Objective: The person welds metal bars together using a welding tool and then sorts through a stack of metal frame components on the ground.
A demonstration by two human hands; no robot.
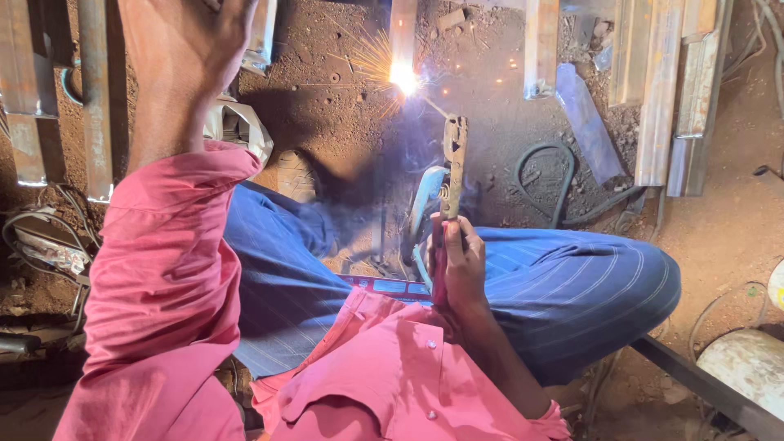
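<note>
The right hand (pixel 461 265), in the lower centre of the frame, has its fingers closed around the handle of a welding electrode holder (pixel 453 163). The holder is long and narrow, of worn brownish metal, and its long axis runs nearly straight up the picture, away from the fingers. From its upper jaw a thin electrode rod (pixel 431 104) goes up and to the left and ends at a bright white arc (pixel 403 77) with orange sparks around it. The arc sits at the foot of an upright rusty steel bar (pixel 402 33) in the upper centre. So the working point lies above and a little left of the right hand, well apart from it, and the right hand is the nearer one. The left hand (pixel 192 41) is raised in the upper left of the frame, close to the camera; whether its fingers are open or closed I cannot tell, because they are cut by the frame edge. More steel sections (pixel 661 98), flat and angled, lie on the reddish dirt ground (pixel 735 220) at the upper right. A dark cable (pixel 545 175) curves near them. The person wears a pink shirt (pixel 163 278) and blue striped trousers (pixel 572 286).
</note>
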